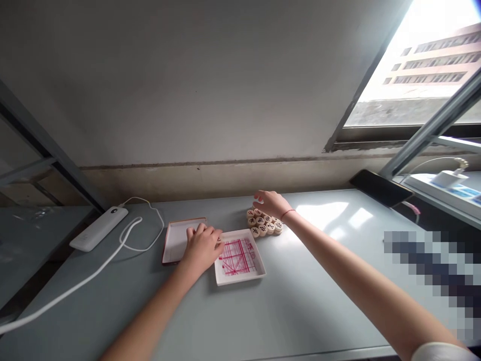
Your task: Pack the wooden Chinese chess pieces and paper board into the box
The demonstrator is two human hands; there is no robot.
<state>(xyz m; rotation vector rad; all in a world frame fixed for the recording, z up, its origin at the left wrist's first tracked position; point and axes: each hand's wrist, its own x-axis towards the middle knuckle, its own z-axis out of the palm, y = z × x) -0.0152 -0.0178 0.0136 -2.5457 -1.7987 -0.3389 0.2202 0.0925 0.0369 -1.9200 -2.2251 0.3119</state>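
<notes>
A shallow white box (240, 278) holds a folded sheet (238, 256) printed with pink-red lines. At its upper left corner, my left hand (203, 245) has its fingers curled around a round Chinese chess piece (218, 240), only partly visible. The box lid (176, 238), white inside with a reddish-brown rim, lies to the left, partly behind that hand. Several round wooden Chinese chess pieces (260, 221) with dark characters are stacked in a block behind the box's right side. Above this block is my right hand (273, 203), fingers bent and apart from the thumb, with nothing visible between them.
A white power bank (99, 229) with a white cable (86, 278) lies on the left of the grey table (300, 311). At the back right, a dark phone (381, 188) leans by a metal post. A power strip (447, 188) sits beyond it, below the window.
</notes>
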